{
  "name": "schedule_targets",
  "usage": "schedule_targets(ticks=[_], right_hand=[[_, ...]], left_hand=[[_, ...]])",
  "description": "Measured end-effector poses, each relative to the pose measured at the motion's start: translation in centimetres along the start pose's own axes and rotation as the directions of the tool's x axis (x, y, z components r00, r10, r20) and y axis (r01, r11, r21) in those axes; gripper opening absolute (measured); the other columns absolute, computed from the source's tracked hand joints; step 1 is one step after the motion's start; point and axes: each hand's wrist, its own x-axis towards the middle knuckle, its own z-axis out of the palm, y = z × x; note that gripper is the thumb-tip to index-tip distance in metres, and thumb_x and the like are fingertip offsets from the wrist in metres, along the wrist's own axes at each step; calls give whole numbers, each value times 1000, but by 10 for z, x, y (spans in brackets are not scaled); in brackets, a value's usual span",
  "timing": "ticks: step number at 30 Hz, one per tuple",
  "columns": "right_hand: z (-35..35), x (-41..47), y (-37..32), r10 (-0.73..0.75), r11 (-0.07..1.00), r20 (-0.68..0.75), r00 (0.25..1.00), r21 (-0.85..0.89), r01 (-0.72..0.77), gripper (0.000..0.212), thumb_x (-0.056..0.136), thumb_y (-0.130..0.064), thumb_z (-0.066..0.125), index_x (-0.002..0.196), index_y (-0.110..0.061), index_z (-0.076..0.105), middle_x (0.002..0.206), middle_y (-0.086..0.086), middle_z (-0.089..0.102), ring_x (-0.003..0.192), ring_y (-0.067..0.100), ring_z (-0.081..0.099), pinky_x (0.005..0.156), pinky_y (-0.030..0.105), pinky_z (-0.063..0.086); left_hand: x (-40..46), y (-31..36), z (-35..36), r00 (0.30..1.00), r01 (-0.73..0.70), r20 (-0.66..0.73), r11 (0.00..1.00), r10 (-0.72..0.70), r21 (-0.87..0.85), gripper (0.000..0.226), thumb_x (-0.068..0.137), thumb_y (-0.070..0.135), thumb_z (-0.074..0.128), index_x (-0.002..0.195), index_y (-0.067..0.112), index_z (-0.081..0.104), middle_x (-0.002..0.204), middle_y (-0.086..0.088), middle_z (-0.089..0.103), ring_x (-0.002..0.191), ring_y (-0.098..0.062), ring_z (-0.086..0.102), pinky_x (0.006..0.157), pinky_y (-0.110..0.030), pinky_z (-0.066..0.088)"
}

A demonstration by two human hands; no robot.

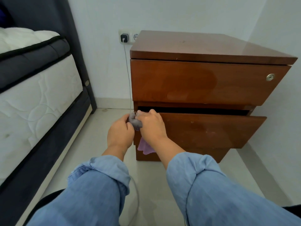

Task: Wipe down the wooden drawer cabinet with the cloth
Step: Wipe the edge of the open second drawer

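Item: wooden drawer cabinet (203,82), brown, glossy top, stood at centre right of the frame against a pale wall (179,12). 2 drawer fronts were visible. Upper drawer (195,80) was closed, with 1 round metal lock (270,77) near its right end. Lower drawer (208,129) was pulled partly out, a dark gap showing along its top edge.

Item: cloth (135,122), grey where bunched between the hands, at the upper left corner of the lower drawer front, centre of the frame. A lilac portion (144,147) hung lower down, against the cabinet's lower left corner, partly hidden by the right forearm; whether both were 1 piece could not be told.

Item: left hand (120,132), fingers curled, gripping the left side of the grey bunch. Right hand (152,124), fingers curled over the right side of the bunch and reaching the drawer's top edge. Both hands were close together, touching the cloth. Both arms wore rolled blue denim sleeves (101,181).

Item: wall socket (128,36), upper centre, just left of the cabinet top, with 1 black charger (124,37) plugged in. A white cable (127,75) ran down from it beside the cabinet's left side.

Item: bed, left of the frame, with a white quilted mattress (32,98) and a dark frame (84,75).

Item: pale tiled floor (252,173), lower frame.
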Motion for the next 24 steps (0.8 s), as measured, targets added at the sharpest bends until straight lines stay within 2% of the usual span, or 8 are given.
schedule_targets(ticks=[3, 6, 9, 11, 13, 16, 24], right_hand=[[0, -22, 17, -17, 1000, -21, 1000, 9, 17, 28, 81, -8, 60, 106, -22, 63, 117, -2, 62, 99, 21, 46, 81, 33, 36], [-4, -45, 45, 74, 997, -66, 995, 16, -73, 28, 75, -9, 63, 99, -23, 64, 103, -4, 64, 94, 20, 49, 74, 30, 31], [-16, -66, 84, 279, 960, -164, 946, 14, -281, 29, 71, -13, 65, 98, -22, 60, 101, -3, 62, 94, 23, 53, 73, 32, 38], [-26, -79, 111, 435, 896, -224, 872, 12, -443, 42, 71, -16, 68, 111, -21, 56, 113, 0, 58, 100, 22, 51, 79, 36, 43], [-36, -88, 133, 554, 822, -248, 794, 14, -569, 56, 73, -18, 69, 126, -19, 49, 129, 2, 52, 110, 24, 49, 86, 39, 43], [-45, -96, 157, 641, 754, -219, 736, -4, -657, 64, 79, -18, 65, 138, -15, 40, 148, 3, 38, 121, 28, 44, 93, 41, 40], [-38, -81, 179, 661, 748, -102, 743, 10, -664, 64, 83, -19, 59, 142, -18, 35, 155, -3, 25, 119, 28, 46, 92, 41, 46]], left_hand=[[-6, -4, 1, 996, -32, 87, 974, 12, 226, 37, 94, 15, 42, 128, 23, 56, 115, -3, 66, 95, -19, 60, 78, -31, 52], [-14, 4, 9, 983, -133, 161, 947, 88, 293, 43, 93, 14, 46, 135, 25, 50, 132, 0, 58, 114, -21, 57, 95, -33, 49], [-24, 24, 24, 942, -325, 193, 896, 276, 304, 51, 93, 15, 49, 142, 21, 42, 145, 0, 46, 132, -18, 44, 110, -28, 32], [-30, 40, 37, 879, -469, 252, 827, 404, 311, 56, 92, 16, 48, 146, 20, 36, 151, 1, 38, 140, -15, 32, 116, -26, 15], [-33, 52, 49, 825, -557, 327, 765, 461, 325, 61, 92, 17, 46, 150, 19, 27, 156, 2, 28, 144, -12, 22, 117, -27, 5], [-35, 65, 69, 793, -593, 418, 718, 443, 364, 66, 94, 21, 42, 153, 16, 12, 161, 0, 10, 148, -13, 6, 121, -32, 2], [-22, 72, 88, 803, -562, 478, 721, 357, 406, 70, 94, 20, 39, 153, 14, 3, 162, -2, -1, 148, -14, -3, 120, -34, -1]])
